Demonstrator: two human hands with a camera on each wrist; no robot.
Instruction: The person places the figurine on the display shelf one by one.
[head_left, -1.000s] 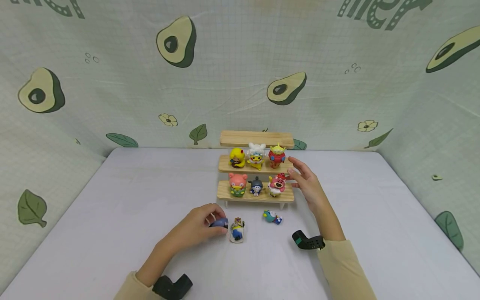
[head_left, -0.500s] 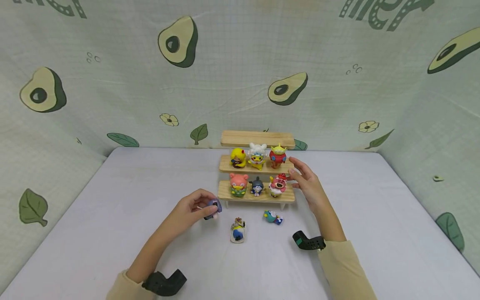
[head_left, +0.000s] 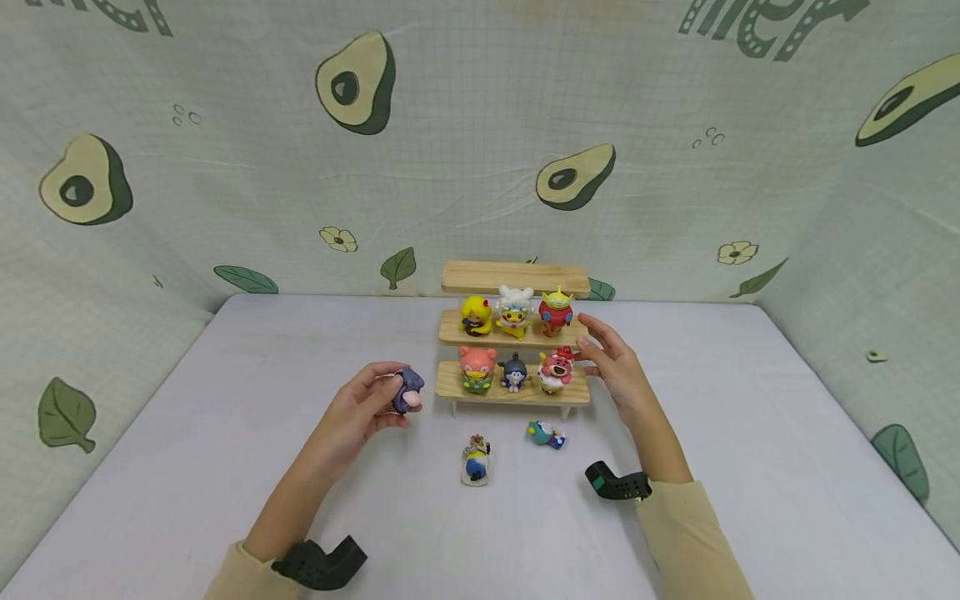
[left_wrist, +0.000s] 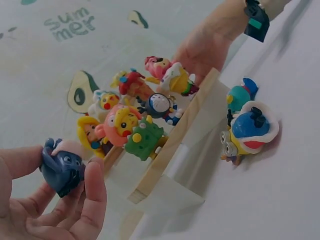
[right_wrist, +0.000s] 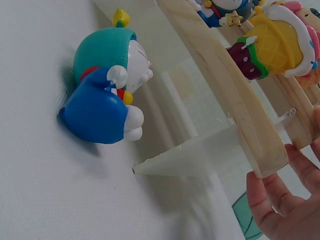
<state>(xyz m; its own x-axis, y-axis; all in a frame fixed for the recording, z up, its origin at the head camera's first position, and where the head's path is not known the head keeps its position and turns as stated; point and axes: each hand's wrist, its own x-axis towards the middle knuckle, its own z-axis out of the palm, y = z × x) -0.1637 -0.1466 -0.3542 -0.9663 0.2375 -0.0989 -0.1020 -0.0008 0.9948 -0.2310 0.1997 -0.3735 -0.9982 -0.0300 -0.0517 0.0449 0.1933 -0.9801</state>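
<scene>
A small blue-grey figurine [head_left: 408, 391] with a pale muzzle is pinched between the thumb and fingers of my left hand [head_left: 360, 408], held left of the wooden display rack [head_left: 517, 397]. The left wrist view shows the figurine [left_wrist: 62, 167] upside down, clear of the table. My right hand [head_left: 618, 371] is at the rack's right end. In the right wrist view, its fingertips [right_wrist: 256, 187] touch the end of the lower board [right_wrist: 265, 150], fingers loosely extended. On the table in front lie a yellow-and-blue Minion figurine [head_left: 476, 463] and a teal-capped Doraemon figurine [head_left: 545, 434].
On the lower board stand a pink-hooded figurine [head_left: 476, 369], a dark-haired one [head_left: 513, 372] and a pink bear [head_left: 555, 369]. The middle board carries a yellow-haired figurine [head_left: 476, 317], a white-hooded one [head_left: 513, 312] and a green alien [head_left: 556, 312]. Above them is the bare top board [head_left: 515, 277].
My left hand has lifted the blue-grey figurine from beside the Minion, carried it up and left, and turned it. The right hand stays at the rack's end.
</scene>
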